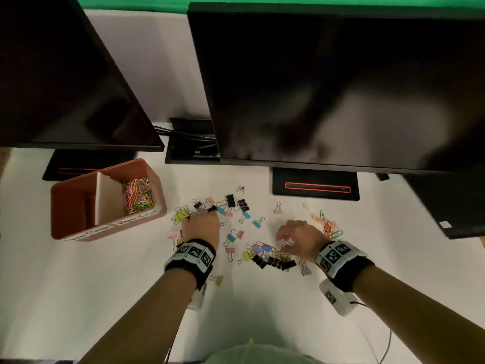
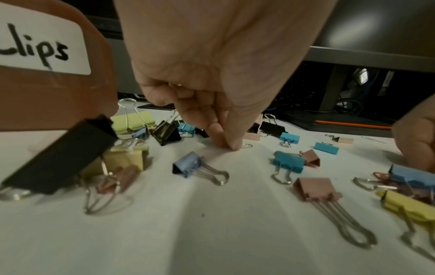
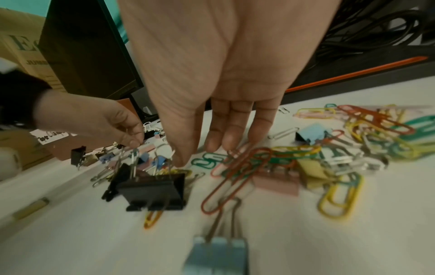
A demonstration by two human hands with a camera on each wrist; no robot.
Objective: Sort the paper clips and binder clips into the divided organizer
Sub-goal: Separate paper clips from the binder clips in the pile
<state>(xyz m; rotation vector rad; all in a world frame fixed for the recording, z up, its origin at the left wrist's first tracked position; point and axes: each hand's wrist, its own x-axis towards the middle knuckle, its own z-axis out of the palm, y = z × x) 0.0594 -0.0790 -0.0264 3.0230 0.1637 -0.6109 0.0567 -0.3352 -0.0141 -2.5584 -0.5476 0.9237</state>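
— Why both hands down in the scatter?
— Gathering, I'd guess. The organizer (image 1: 78,206) sits just left of the left hand (image 1: 200,227): paper clips (image 1: 137,195) in one side, the other looks bare.
— Holding anything?
— Left fingertips (image 2: 226,141) pinch at the cloth; what, can't tell. Right hand (image 1: 299,237) hangs loose, empty, over binder clips (image 1: 273,258).

Terracotta organizer (image 1: 78,206), multicoloured paper clips (image 1: 137,194), black-and-pastel binder clips (image 1: 231,200)

Two dark monitors (image 1: 341,88) stand on a white desk (image 1: 262,311) before a green wall (image 1: 136,1).
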